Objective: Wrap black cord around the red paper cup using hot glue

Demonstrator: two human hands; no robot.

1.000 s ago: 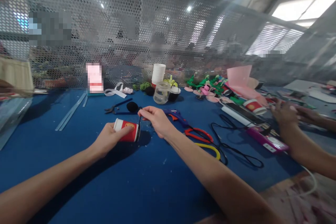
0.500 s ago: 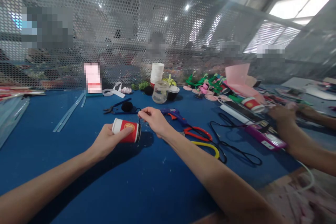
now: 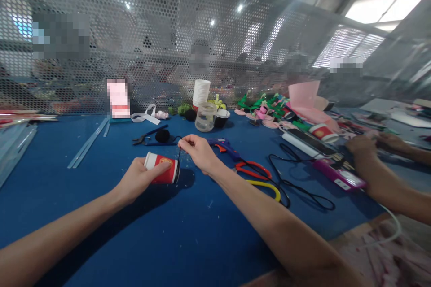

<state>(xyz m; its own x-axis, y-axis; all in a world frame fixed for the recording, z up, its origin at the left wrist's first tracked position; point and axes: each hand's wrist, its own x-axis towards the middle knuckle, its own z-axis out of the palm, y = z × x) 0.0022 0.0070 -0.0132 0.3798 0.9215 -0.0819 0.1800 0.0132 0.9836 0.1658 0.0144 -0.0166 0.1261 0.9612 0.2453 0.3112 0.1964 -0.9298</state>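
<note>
My left hand (image 3: pixel 136 181) grips a small red paper cup (image 3: pixel 164 168) lying on its side, its mouth turned right, just above the blue table (image 3: pixel 188 228). My right hand (image 3: pixel 198 152) pinches a thin black strand (image 3: pixel 178 158) that runs down to the cup's rim. A black pompom (image 3: pixel 162 136) and dark pliers (image 3: pixel 145 137) lie just beyond the cup. Right of my right hand rest a blue glue gun (image 3: pixel 224 146), red-handled scissors (image 3: pixel 253 170) and yellow-handled scissors (image 3: pixel 266 187).
A perforated metal screen (image 3: pixel 161 45) closes the table's far side. Stacked white cups (image 3: pixel 201 93), a clear jar (image 3: pixel 205 118) and green and pink craft pieces (image 3: pixel 269 107) stand at the back. Another person's hands (image 3: pixel 365 150) work at the right, near black cables (image 3: pixel 303 188) and a pink device (image 3: pixel 338 176).
The view shifted slightly. My hands keep their hold on the cup and the strand. The other person's hands moved a little at the right.
</note>
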